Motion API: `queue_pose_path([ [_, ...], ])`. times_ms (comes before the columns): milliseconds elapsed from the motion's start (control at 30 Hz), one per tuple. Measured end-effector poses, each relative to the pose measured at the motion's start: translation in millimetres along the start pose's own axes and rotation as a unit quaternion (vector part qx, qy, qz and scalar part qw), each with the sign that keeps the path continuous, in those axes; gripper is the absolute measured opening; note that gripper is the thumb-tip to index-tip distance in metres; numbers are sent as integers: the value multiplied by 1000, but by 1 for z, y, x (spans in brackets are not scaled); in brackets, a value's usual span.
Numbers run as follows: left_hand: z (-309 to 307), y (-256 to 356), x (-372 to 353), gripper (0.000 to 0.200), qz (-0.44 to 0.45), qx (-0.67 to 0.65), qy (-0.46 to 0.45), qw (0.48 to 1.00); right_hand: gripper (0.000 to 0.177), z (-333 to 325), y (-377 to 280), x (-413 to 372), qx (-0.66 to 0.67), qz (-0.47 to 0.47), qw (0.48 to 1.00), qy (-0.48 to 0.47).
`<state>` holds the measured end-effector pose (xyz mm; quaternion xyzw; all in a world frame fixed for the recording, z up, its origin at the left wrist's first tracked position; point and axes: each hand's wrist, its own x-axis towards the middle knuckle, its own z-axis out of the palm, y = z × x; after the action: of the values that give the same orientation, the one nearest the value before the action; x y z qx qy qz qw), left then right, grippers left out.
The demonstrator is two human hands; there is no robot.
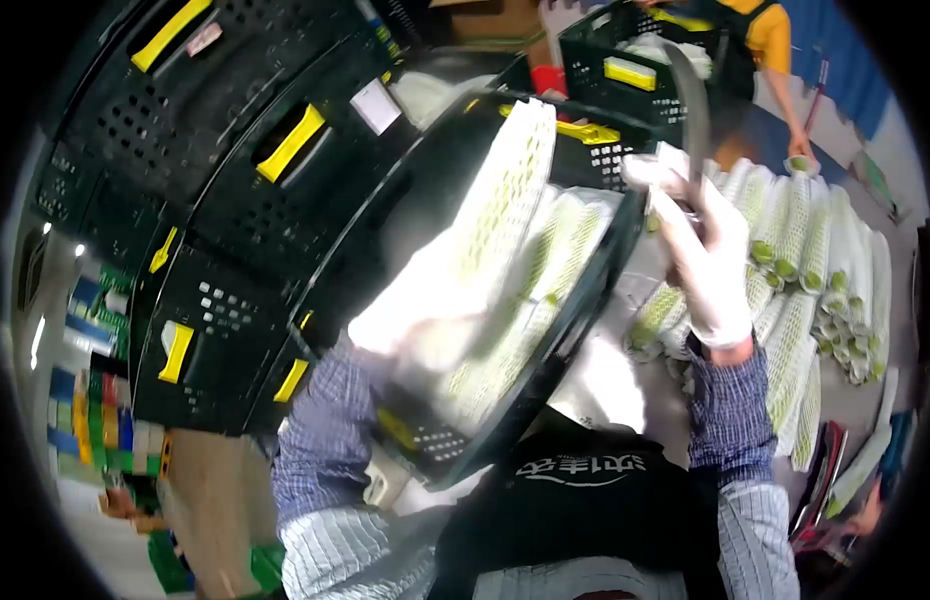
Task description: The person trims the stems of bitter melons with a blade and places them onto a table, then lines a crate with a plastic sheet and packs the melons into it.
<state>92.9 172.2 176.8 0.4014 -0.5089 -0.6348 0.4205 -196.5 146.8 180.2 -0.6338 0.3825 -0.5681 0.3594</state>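
Note:
In a white glove, my left hand [425, 300] is closed round a long green vegetable in white foam netting [505, 200], held over a dark crate [585, 330]. More netted vegetables [565, 250] lie inside that crate. My right hand [707, 245], also gloved, is raised at the crate's right side, its fingers wrapped round the handle of a knife [693, 110] with the blade pointing up. Something white, perhaps netting, shows at its fingertips. Blur hides the fingers of my left hand in part.
Stacked dark crates [245, 150] with yellow handles stand at the left. Many netted vegetables [785, 230] lie on a grey table [665, 400] at the right. Another person's hand [801, 150] touches one at the back. A further crate [635, 70] stands beyond.

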Motion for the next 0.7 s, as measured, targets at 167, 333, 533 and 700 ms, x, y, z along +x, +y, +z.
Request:
queue_pose_path([
  [167,19,-5,-2,105,43,89,-75,992,50,12,-29,30,-19,-132,990,-35],
  [333,10,-22,-9,92,66,81,-77,992,35,20,-18,22,-91,-258,961,37],
  [533,1,-24,-8,95,57,39,-51,996,32,41,-24,-7,-56,-363,928,-63],
  [700,-6,-20,-22,82,78,-184,-48,979,49,49,-23,-17,-191,-119,964,-145],
])
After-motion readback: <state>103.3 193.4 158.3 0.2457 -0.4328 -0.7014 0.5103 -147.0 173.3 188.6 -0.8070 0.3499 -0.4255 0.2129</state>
